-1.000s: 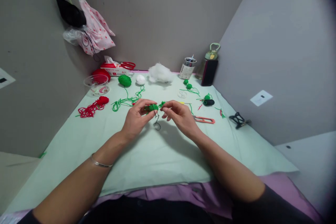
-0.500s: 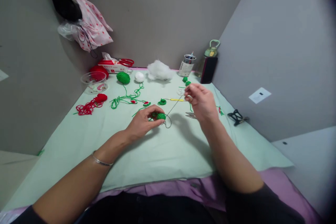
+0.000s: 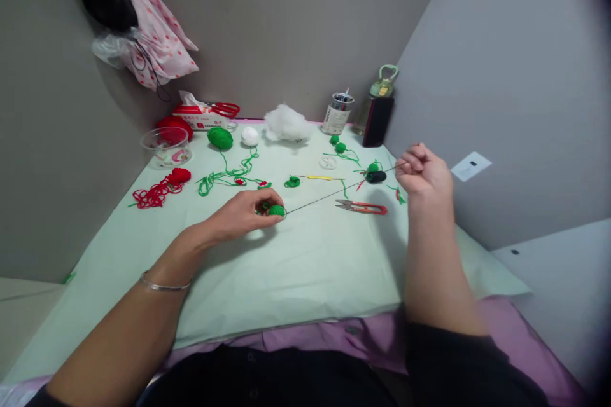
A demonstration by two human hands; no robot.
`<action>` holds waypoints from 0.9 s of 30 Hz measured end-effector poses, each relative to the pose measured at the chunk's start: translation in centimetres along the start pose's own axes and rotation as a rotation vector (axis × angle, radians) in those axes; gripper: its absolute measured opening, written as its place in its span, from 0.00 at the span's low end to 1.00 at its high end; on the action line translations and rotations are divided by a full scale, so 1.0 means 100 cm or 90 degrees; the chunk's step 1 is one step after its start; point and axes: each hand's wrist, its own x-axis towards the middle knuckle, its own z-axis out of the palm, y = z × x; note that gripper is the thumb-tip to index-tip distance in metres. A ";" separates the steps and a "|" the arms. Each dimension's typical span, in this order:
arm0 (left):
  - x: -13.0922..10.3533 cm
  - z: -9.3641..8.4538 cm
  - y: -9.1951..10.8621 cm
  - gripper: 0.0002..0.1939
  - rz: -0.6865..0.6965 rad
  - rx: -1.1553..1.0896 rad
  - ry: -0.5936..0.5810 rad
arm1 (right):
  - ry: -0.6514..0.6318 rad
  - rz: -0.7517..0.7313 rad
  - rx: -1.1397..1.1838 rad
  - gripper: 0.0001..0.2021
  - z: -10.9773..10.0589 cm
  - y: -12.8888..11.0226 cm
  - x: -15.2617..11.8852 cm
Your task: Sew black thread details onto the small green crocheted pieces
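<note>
Between the thumb and fingers of my left hand [image 3: 245, 211] is a small green crocheted piece [image 3: 277, 210], held just above the cloth. A dark thread [image 3: 324, 194] runs taut from it, up to the right, into my right hand [image 3: 422, 168]. The fingers of that hand are curled closed on the thread; whether a needle is among them I cannot make out. Under the thread lie orange-handled thread snips [image 3: 361, 206]. Left of my right hand is a dark thread spool [image 3: 376, 177], beside a green crocheted bit [image 3: 373, 166].
A yellow-handled crochet hook [image 3: 319, 177] lies mid-table. Behind are green yarn [image 3: 220, 138], a white yarn ball [image 3: 249, 136], white stuffing [image 3: 286, 124], a pen tin [image 3: 338, 114] and a phone [image 3: 379, 122]. Red yarn [image 3: 162, 189] and a plastic tub [image 3: 167, 147] stand left.
My right hand has moved out to the right, drawing the thread from a loose loop into a long straight line. My left hand, with the green piece, has shifted slightly left.
</note>
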 end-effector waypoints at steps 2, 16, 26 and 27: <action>0.000 -0.004 -0.001 0.12 -0.004 -0.020 0.016 | 0.003 -0.005 -0.001 0.19 0.000 0.001 0.003; 0.005 -0.003 -0.001 0.19 0.072 -0.125 0.204 | -0.619 0.243 -0.289 0.20 0.112 0.072 -0.086; 0.004 0.013 0.000 0.09 0.142 0.021 0.174 | -0.438 0.326 -0.012 0.10 0.105 0.070 -0.073; 0.004 0.013 0.002 0.09 0.127 -0.008 0.170 | -0.443 0.316 -0.017 0.11 0.104 0.067 -0.073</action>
